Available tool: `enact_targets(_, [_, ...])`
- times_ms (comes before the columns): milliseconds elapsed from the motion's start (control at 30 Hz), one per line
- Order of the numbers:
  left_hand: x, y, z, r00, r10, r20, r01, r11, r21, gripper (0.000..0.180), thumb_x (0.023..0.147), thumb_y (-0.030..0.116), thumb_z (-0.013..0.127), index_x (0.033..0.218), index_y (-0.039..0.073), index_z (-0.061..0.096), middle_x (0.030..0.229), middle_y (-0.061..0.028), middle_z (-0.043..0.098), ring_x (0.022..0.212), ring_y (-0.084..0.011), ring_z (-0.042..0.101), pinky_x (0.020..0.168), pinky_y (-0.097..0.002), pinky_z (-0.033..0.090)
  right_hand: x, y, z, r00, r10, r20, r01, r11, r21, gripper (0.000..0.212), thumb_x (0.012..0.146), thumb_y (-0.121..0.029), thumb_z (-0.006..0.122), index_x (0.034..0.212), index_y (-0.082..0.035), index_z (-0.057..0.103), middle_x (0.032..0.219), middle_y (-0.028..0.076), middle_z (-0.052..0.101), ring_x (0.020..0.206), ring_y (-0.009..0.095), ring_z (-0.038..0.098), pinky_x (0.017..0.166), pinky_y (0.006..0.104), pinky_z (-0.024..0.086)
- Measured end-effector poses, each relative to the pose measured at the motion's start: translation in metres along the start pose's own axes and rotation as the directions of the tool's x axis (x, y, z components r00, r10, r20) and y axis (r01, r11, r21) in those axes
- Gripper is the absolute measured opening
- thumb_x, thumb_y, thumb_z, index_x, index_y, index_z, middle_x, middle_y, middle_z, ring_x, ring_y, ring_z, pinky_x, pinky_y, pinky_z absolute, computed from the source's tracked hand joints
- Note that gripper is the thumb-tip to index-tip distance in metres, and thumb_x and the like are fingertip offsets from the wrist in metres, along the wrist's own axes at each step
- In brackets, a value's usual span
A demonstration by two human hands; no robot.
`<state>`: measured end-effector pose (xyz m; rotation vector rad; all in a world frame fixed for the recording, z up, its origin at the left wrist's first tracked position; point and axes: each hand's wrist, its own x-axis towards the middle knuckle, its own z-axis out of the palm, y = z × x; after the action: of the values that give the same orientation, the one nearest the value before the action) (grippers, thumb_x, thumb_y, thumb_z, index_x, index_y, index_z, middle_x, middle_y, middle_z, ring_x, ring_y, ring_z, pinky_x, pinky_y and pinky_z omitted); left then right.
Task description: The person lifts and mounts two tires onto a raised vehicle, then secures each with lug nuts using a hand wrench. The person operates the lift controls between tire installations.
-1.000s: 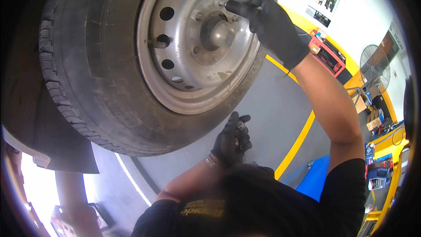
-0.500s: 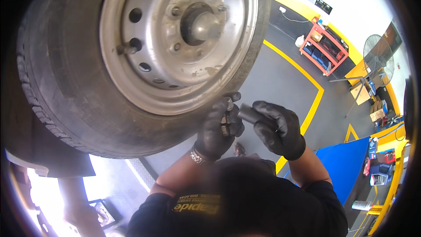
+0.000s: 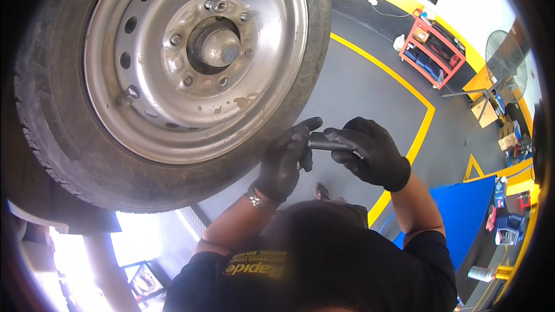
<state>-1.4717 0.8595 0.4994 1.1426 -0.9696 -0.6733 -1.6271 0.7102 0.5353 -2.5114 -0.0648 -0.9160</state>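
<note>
My left hand (image 3: pixel 283 159), in a black glove, is closed around lug nuts, which its fingers now mostly hide. The forefinger sticks out to the right. My right hand (image 3: pixel 373 153), also gloved in black, grips a dark cylindrical socket (image 3: pixel 325 141). One end of that socket meets the fingers of my left hand. Above and left of both hands stands a wheel with a silver steel rim (image 3: pixel 196 133) and a black tire (image 3: pixel 58 115). Around its rounded hub cap (image 3: pixel 221 47) are several holes and studs, with a shiny lug nut (image 3: pixel 218 6) at the top.
At the upper right a red tool cart (image 3: pixel 433 52) stands by the wall, with a pedestal fan (image 3: pixel 506 66) and cardboard boxes (image 3: pixel 484 112) beyond. A blue panel (image 3: pixel 448 214) lies right of my arm. A yellow line (image 3: pixel 425 124) crosses the grey floor.
The socket has swung level and come up against my left hand, whose fingers have closed over the nuts. The wheel sits further left in the view.
</note>
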Motion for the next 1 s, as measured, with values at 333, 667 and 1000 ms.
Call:
enact_targets(333, [0.014,0.000,-0.005,0.986,-0.038,-0.162,0.041,0.999,0.017,0.032,0.102,0.027,0.053,0.104,-0.001,0.067,0.083,-0.0094,0.070,0.060,-0.0096,0.057,0.052,-0.0210,0.042,-0.002,0.031,0.030,0.910,-0.397,-0.123,0.333,0.873,-0.358,0.041,0.071,-0.010,0.076,0.111,-0.019,0.072,0.099,0.006,0.052,0.080,0.021,0.059,0.068,0.0379,0.049])
enact_targets(667, [-0.003,0.015,-0.023,0.997,-0.008,-0.082,-0.008,0.981,-0.195,0.051,0.104,0.041,0.042,0.127,-0.002,0.057,0.086,-0.0068,0.068,0.064,-0.0092,0.059,0.053,-0.0249,0.043,0.020,0.021,0.056,0.963,-0.219,-0.154,0.207,0.974,-0.094,0.046,0.081,-0.017,0.073,0.125,-0.010,0.062,0.097,0.007,0.062,0.080,0.024,0.061,0.073,0.0392,0.049])
enact_targets(1000, [0.040,0.000,-0.039,0.966,0.182,-0.183,-0.253,0.808,-0.531,0.042,0.100,0.042,0.046,0.117,0.004,0.047,0.096,-0.0041,0.056,0.082,-0.0134,0.053,0.077,-0.0265,0.047,0.080,-0.007,0.099,0.969,-0.045,-0.242,0.044,0.999,-0.010,0.041,0.086,-0.016,0.069,0.124,-0.004,0.057,0.109,0.015,0.065,0.090,0.032,0.066,0.077,0.0426,0.051])
